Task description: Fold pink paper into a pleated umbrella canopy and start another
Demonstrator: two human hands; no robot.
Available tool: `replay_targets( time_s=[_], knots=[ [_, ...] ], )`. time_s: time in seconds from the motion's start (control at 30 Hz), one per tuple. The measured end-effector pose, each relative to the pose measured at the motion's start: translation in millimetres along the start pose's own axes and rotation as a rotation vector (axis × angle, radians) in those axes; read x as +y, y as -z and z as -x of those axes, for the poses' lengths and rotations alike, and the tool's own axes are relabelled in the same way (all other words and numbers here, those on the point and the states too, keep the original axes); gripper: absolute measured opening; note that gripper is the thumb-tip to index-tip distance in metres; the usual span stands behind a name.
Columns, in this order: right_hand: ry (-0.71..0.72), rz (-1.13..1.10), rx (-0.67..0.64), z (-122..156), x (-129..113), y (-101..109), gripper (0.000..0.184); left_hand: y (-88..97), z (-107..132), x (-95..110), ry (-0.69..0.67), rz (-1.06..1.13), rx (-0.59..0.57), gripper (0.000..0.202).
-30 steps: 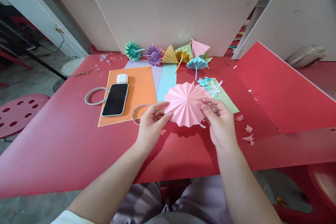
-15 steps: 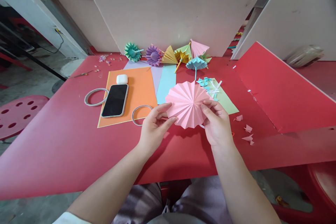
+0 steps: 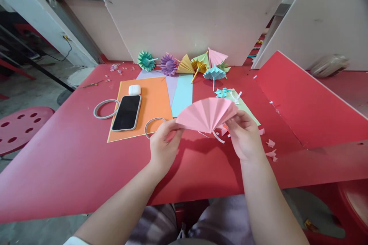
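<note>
Both hands hold a pleated pink paper piece above the table; it shows as a half-round fan shape with its folds meeting at the lower middle. My left hand pinches its left corner between thumb and fingers. At the opposite corner, my right hand grips the paper, its fingertips partly hidden behind it. Beneath the paper, a white paper strip and pink scraps lie on the red table. A roll of tape is close to my left hand.
A phone and a white earbud case rest on orange paper. Another tape roll touches the phone's left side. Folded paper umbrellas line the wall. A red board leans at the right.
The pink paper went from a full pleated disc facing me to a half-round fan shape. My right hand moved slightly right, and both hands shifted apart a little.
</note>
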State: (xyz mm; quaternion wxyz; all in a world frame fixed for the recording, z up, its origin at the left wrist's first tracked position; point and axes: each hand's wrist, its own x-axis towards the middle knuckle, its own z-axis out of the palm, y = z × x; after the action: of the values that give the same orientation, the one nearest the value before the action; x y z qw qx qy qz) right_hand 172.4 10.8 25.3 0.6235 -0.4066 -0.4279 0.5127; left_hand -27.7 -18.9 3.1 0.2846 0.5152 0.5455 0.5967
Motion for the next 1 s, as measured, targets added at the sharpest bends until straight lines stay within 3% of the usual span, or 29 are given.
replay_targets(
  time_s=[0.1, 0.2, 0.27, 0.43, 0.67, 0.87, 1.0],
  knots=[
    [0.173, 0.208, -0.138, 6.5, -9.5, 2.7, 0.012, -0.3, -6.8, 5.5, 0.178, 0.267, -0.049, 0.028],
    [0.307, 0.515, -0.250, 14.3, -17.3, -0.2, 0.018, -2.5, -10.9, 15.2, 0.408, 0.640, -0.267, 0.043],
    [0.411, 0.644, -0.297, 17.7, -18.8, -4.0, 0.021, -2.9, -10.3, 18.9, 0.490, 0.730, -0.395, 0.057],
    [0.559, 0.805, -0.353, 20.0, -17.1, -9.1, 0.032, 3.3, -5.4, 16.0, 0.409, 0.695, -0.556, 0.077],
    [0.654, 0.878, -0.442, 23.8, -24.1, -8.4, 0.033, 7.4, -10.6, 19.8, 0.451, 0.648, -0.367, 0.079],
    [0.624, 0.918, -0.498, 27.1, -20.3, -9.7, 0.038, 5.9, -12.6, 16.2, 0.498, 0.692, -0.284, 0.028],
    [0.522, 0.912, -0.468, 29.9, -19.2, -10.3, 0.062, 5.1, -12.3, 15.1, 0.528, 0.720, -0.234, 0.022]
  ],
)
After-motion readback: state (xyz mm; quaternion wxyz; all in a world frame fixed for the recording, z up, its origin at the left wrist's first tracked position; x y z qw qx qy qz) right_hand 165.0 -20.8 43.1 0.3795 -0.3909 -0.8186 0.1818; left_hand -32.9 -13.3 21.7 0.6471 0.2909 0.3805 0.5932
